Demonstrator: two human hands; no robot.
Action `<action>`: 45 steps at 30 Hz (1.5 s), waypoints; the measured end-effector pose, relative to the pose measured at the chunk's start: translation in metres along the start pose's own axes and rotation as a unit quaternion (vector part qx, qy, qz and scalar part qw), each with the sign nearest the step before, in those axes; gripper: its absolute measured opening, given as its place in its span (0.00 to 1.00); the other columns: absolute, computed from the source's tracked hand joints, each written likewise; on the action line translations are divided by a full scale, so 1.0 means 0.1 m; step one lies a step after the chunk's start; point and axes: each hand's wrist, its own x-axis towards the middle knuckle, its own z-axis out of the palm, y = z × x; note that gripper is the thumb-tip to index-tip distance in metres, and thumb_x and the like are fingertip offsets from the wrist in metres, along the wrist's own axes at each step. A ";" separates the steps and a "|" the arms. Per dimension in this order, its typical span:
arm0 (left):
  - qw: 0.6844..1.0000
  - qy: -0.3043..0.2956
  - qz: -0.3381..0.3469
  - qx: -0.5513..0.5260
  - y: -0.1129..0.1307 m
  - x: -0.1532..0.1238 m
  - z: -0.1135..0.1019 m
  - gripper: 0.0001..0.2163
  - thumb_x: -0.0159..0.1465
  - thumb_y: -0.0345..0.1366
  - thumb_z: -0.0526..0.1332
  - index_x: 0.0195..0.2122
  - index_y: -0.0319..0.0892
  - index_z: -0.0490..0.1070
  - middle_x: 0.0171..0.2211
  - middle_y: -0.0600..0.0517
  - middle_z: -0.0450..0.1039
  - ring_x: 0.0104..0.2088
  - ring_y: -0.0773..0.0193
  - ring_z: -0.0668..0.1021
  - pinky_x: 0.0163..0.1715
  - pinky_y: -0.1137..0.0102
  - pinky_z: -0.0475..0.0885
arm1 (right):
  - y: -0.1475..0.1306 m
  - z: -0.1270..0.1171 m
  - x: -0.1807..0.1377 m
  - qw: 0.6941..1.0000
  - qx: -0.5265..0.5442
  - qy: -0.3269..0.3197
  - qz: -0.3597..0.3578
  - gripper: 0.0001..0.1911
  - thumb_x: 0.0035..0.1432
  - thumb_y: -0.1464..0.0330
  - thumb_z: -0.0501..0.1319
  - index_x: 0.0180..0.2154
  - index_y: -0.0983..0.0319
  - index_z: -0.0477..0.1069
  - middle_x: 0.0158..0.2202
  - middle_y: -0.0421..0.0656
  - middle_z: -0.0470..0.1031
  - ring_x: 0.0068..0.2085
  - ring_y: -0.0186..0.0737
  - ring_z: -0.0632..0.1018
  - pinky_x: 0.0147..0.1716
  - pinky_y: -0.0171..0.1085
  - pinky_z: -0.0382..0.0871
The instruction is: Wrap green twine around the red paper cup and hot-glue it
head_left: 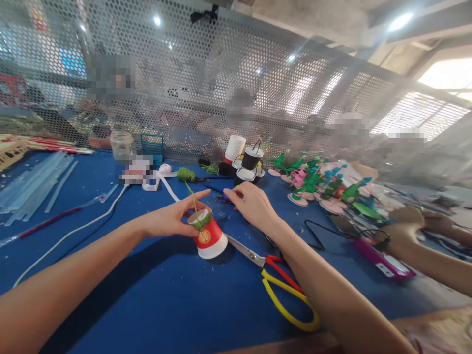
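Note:
My left hand (184, 216) grips a red and white paper cup (212, 241), turned with its wide white rim downward and tilted. Green yarn (202, 221) is wound around the cup's narrow end. From there a strand runs up past my fingers to the green yarn ball (186, 174) behind. My right hand (250, 201), to the right of the cup, is closed with fingers bent at a dark blue item (218, 191), mostly hidden. Open scissors (258, 260) with red and yellow handles lie beneath my right forearm, blades pointing toward the cup.
White ribbon (167, 184) and clear glue sticks (40, 184) lie left. Stacked paper cups (236, 147) and black-wrapped cups (252, 158) stand behind. Green craft plants (311, 182) are at back right. A purple power strip (385, 258) lies near another person's arm (424, 250). Perforated metal (165, 73) borders the table.

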 end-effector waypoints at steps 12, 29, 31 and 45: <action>1.000 0.027 0.008 -0.010 -0.03 0.02 0.00 0.40 0.50 0.28 0.63 0.61 0.49 0.42 0.55 0.48 0.58 0.54 0.56 0.62 0.53 0.60 0.55 | -0.34 0.15 -0.30 0.965 0.179 -0.019 -0.192 0.07 0.50 0.69 0.60 0.22 0.62 0.71 0.24 0.38 0.67 0.26 0.31 0.67 0.26 0.32 0.61; 0.999 -0.019 0.020 -0.027 -0.06 0.03 -0.04 0.34 0.54 0.28 0.62 0.59 0.54 0.48 0.51 0.51 0.61 0.53 0.58 0.64 0.52 0.61 0.58 | 0.00 0.19 -0.27 0.956 0.289 -0.014 -0.046 0.09 0.47 0.67 0.61 0.20 0.63 0.67 0.19 0.36 0.65 0.23 0.31 0.64 0.24 0.33 0.59; 0.999 -0.022 0.028 -0.027 -0.06 0.03 -0.04 0.34 0.54 0.28 0.62 0.59 0.54 0.49 0.51 0.51 0.61 0.53 0.58 0.64 0.52 0.60 0.58 | 0.00 0.21 -0.26 0.956 0.289 -0.016 -0.044 0.09 0.47 0.67 0.61 0.19 0.63 0.66 0.18 0.36 0.65 0.22 0.31 0.64 0.24 0.33 0.59; 0.998 -0.016 0.040 -0.046 -0.05 0.04 -0.01 0.31 0.53 0.26 0.63 0.56 0.53 0.55 0.55 0.51 0.61 0.57 0.58 0.62 0.55 0.61 0.56 | 0.07 0.33 -0.28 0.966 0.251 -0.021 -0.060 0.09 0.51 0.65 0.57 0.23 0.63 0.66 0.22 0.38 0.67 0.25 0.33 0.67 0.25 0.34 0.61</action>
